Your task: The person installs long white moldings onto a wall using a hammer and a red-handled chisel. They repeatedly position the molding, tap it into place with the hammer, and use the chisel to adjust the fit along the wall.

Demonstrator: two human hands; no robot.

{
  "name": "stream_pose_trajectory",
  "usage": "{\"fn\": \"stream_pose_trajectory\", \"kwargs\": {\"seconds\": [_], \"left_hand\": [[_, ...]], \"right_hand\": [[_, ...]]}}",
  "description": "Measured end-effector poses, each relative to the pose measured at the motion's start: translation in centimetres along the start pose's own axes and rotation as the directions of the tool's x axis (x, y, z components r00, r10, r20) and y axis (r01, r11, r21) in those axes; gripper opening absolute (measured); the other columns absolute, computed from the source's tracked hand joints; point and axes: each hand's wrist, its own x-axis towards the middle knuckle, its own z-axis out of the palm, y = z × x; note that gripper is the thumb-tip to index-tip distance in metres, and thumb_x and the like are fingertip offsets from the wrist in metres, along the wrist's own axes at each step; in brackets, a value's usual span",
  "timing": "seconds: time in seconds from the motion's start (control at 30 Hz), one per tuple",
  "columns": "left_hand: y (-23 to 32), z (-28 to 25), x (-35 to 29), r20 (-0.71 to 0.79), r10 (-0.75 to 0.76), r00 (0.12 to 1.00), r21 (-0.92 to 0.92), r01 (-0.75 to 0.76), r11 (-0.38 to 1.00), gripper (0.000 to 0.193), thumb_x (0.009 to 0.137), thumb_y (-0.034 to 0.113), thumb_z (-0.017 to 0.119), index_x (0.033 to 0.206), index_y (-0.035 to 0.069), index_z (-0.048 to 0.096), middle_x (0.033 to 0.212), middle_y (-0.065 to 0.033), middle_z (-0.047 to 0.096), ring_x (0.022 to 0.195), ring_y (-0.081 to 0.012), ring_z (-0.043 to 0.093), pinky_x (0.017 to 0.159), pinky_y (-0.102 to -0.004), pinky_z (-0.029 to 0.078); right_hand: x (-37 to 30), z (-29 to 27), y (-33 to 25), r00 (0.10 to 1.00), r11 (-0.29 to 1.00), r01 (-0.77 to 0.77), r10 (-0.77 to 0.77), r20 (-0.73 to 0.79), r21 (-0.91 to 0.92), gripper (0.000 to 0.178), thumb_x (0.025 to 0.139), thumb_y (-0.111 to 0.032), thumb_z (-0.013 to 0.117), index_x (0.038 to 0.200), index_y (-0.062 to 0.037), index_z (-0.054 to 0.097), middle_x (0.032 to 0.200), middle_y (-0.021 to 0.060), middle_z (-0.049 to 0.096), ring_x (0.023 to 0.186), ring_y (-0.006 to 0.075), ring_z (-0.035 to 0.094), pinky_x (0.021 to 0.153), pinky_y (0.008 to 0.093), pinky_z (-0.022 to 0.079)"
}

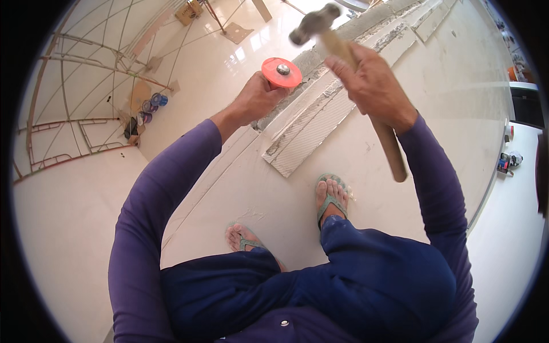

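My left hand (254, 100) is closed around a chisel (282, 69) with a round, orange-red hand guard and a metal striking end facing up. The blade is hidden below the hand, over the rough channel (311, 63). My right hand (378, 86) grips a hammer (392, 151) by its wooden handle. Its metal head is raised beyond and to the right of the chisel, apart from it and slightly blurred. Under and between both hands lies a pale strip with a ridged underside (309, 134), along the channel's near side.
My sandalled feet (330, 200) rest on the pale tiled floor (280, 200). Scaffold frames (80, 134) stand at the left, near several blue-and-purple rolls or tins (155, 103). A cardboard box (187, 12) sits at the far left. Small items (509, 163) lie at the right.
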Motion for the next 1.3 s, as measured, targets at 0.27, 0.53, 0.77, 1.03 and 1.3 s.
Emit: {"fn": "stream_pose_trajectory", "kwargs": {"seconds": [0.27, 0.53, 0.77, 1.03, 1.3], "left_hand": [[-0.3, 0.9, 1.5, 0.028, -0.041, 0.999, -0.026, 0.042, 0.999, 0.032, 0.105, 0.017, 0.070, 0.134, 0.005, 0.063, 0.121, 0.0011, 0.066, 0.111, -0.0085, 0.059, 0.100, -0.0303, 0.050], [-2.2, 1.8, 3.2, -0.112, -0.105, 0.988, 0.063, 0.113, 0.992, 0.025, 0.099, 0.021, 0.074, 0.113, 0.001, 0.071, 0.102, -0.0082, 0.072, 0.096, -0.0154, 0.064, 0.089, -0.0345, 0.053], [-1.2, 2.3, 4.1, -0.013, -0.205, 0.979, 0.189, 0.204, 0.961, 0.022, 0.101, 0.019, 0.071, 0.115, 0.003, 0.070, 0.097, 0.0015, 0.067, 0.086, -0.0065, 0.057, 0.075, -0.0291, 0.048], [0.2, -0.1, 6.1, 0.092, -0.258, 0.962, 0.114, 0.247, 0.962, 0.025, 0.100, 0.030, 0.076, 0.105, 0.008, 0.066, 0.085, 0.0028, 0.058, 0.076, -0.0083, 0.054, 0.067, -0.0281, 0.047], [0.6, -0.8, 2.2, 0.016, -0.047, 0.999, 0.017, 0.046, 0.999, 0.026, 0.106, 0.027, 0.071, 0.121, 0.005, 0.070, 0.104, 0.0037, 0.067, 0.092, -0.0075, 0.056, 0.082, -0.0297, 0.050]], "right_hand": [[-0.8, 1.6, 2.1, 0.974, 0.980, -0.175, 0.160, 0.162, 0.089, 0.040, 0.105, -0.033, 0.066, 0.116, 0.0055, 0.062, 0.068, 0.0079, 0.059, 0.062, 0.0254, 0.065, 0.048, 0.0390, 0.053], [0.6, 0.7, 1.2, 0.899, 0.797, 0.046, 0.230, -0.373, 0.602, 0.028, 0.109, -0.031, 0.064, 0.099, -0.0088, 0.051, 0.063, -0.0046, 0.044, 0.043, 0.0039, 0.043, 0.036, 0.0232, 0.040], [0.5, -0.7, 3.4, 0.961, 0.977, -0.211, 0.213, 0.175, -0.029, 0.034, 0.106, -0.035, 0.065, 0.103, -0.0014, 0.057, 0.067, 0.0000, 0.053, 0.048, 0.0103, 0.053, 0.039, 0.0284, 0.047], [-1.6, 0.3, 3.9, 0.930, 0.813, -0.343, 0.363, 0.052, 0.470, 0.034, 0.108, -0.037, 0.062, 0.101, -0.0047, 0.054, 0.068, -0.0009, 0.052, 0.047, 0.0057, 0.049, 0.038, 0.0244, 0.044], [-2.3, -0.9, 2.2, 0.968, 0.855, -0.203, 0.250, -0.036, 0.477, 0.030, 0.107, -0.031, 0.061, 0.098, -0.0033, 0.053, 0.069, 0.0007, 0.053, 0.048, 0.0057, 0.050, 0.038, 0.0241, 0.044]]}}
